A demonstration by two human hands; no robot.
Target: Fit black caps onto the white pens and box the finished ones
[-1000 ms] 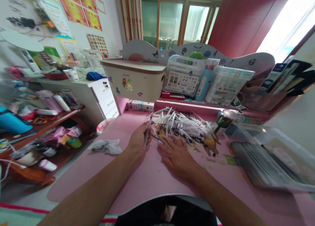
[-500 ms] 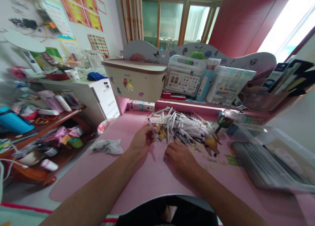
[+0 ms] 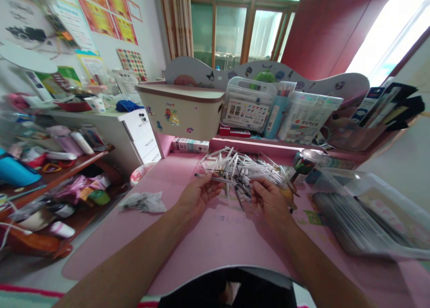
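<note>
My left hand (image 3: pixel 198 195) is closed with thumb and finger on a slim white pen (image 3: pixel 224 180). The pen lies nearly level, its dark end at the thumb and its other end pointing right. My right hand (image 3: pixel 271 200) is closed in a pinch at the front right of a heap of pens (image 3: pixel 247 164). What sits between its fingertips, if anything, I cannot make out. White barrels and dark tips lie crisscross in the heap, just beyond both hands. Behind the right hand, a yellow-brown figure (image 3: pixel 288 194) is partly hidden.
A crumpled white tissue (image 3: pixel 144 201) lies left on the pink desk (image 3: pixel 215 241). At right stands a clear plastic box (image 3: pixel 356 227) holding rows of grey pens. A can-like holder (image 3: pixel 306 162) is behind it. The shelf above carries a lidded cream bin (image 3: pixel 183 113) and marker cases (image 3: pixel 250 104).
The left hand's pen has swung from steep to nearly level. My right hand has moved right and up to the heap's edge. The view has shifted slightly.
</note>
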